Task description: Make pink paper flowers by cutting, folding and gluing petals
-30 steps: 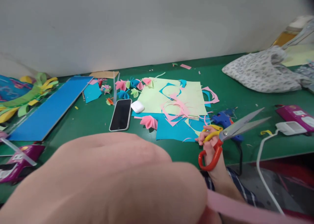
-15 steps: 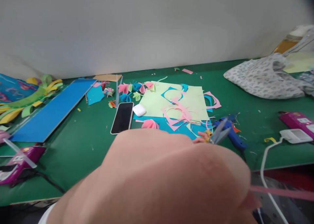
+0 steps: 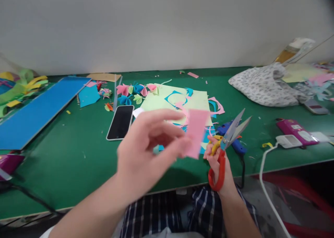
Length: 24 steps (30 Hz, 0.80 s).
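Observation:
Between thumb and fingers, my left hand [image 3: 148, 151] pinches a small pink paper rectangle [image 3: 197, 133], held up over the table and slightly blurred. To its right, my right hand [image 3: 218, 163] is closed on scissors [image 3: 224, 146] with one yellow and one red handle. Their blades stand partly apart and point up and to the right. Behind the pink piece lies a pale green sheet [image 3: 156, 100], with cut-out pink and blue paper scraps [image 3: 173, 98] on top. Blue paper shows under it, partly covered by my left hand.
Left of the sheet are a phone [image 3: 120, 123], paper flowers [image 3: 137, 88] and a long blue board [image 3: 44, 111]. A blue glue gun [image 3: 238, 146] lies behind the scissors. Further right are a patterned cloth [image 3: 263, 87], a magenta device [image 3: 296, 130] and a white cable [image 3: 263, 172].
My left arm, which filled the lower middle, has drawn back from the right, bringing the pink paper into view. My right hand and the scissors are now uncovered. The view has shifted slightly right.

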Motion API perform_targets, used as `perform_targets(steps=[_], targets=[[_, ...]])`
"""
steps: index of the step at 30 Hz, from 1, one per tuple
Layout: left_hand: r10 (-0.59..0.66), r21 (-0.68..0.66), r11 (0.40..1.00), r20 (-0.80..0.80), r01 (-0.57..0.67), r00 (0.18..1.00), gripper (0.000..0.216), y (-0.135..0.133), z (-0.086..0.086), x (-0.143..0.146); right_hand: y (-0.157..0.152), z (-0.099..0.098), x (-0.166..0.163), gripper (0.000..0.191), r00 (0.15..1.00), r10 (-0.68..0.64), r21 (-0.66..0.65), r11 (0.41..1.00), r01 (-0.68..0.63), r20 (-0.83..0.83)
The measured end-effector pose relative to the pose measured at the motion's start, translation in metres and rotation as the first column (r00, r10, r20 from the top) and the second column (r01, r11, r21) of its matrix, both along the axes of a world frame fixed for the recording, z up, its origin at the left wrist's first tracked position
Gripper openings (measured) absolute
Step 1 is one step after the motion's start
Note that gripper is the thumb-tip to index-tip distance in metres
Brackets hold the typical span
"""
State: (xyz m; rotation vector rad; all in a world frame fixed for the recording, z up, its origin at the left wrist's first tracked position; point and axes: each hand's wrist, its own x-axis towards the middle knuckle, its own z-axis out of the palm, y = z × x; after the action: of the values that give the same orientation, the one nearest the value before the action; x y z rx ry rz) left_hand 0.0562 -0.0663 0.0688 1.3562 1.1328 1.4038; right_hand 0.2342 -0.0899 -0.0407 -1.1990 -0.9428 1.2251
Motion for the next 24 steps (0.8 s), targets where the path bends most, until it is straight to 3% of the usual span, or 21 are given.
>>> perform_targets(steps=[3,7,14,18,24], targets=[[0.096,-0.049,0.994,0.072,-0.093,0.993,0.031,0.020,-0.019,0.000,-0.006,0.012,0.000,0.045,0.999,0.051,-0.037,0.998,-0.051,-0.006],[0.123,-0.109,0.988,0.127,-0.110,0.984,0.040,0.030,-0.040,0.006,-0.028,0.025,-0.002,0.050,0.985,0.170,-0.218,0.962,-0.164,0.006],[0.104,-0.107,0.990,0.105,-0.093,0.989,0.044,0.012,-0.038,0.016,-0.077,-0.003,0.004,0.055,0.957,0.275,-0.378,0.880,-0.289,-0.091],[0.127,-0.107,0.987,0.060,-0.120,0.990,0.045,0.002,-0.040,0.022,-0.096,0.001,-0.003,0.059,0.982,0.182,-0.404,0.895,-0.190,-0.058],[0.120,-0.137,0.983,-0.044,-0.124,0.992,0.047,-0.002,-0.043,0.022,-0.093,0.009,-0.009,0.043,0.973,0.210,-0.411,0.882,-0.229,-0.091]])
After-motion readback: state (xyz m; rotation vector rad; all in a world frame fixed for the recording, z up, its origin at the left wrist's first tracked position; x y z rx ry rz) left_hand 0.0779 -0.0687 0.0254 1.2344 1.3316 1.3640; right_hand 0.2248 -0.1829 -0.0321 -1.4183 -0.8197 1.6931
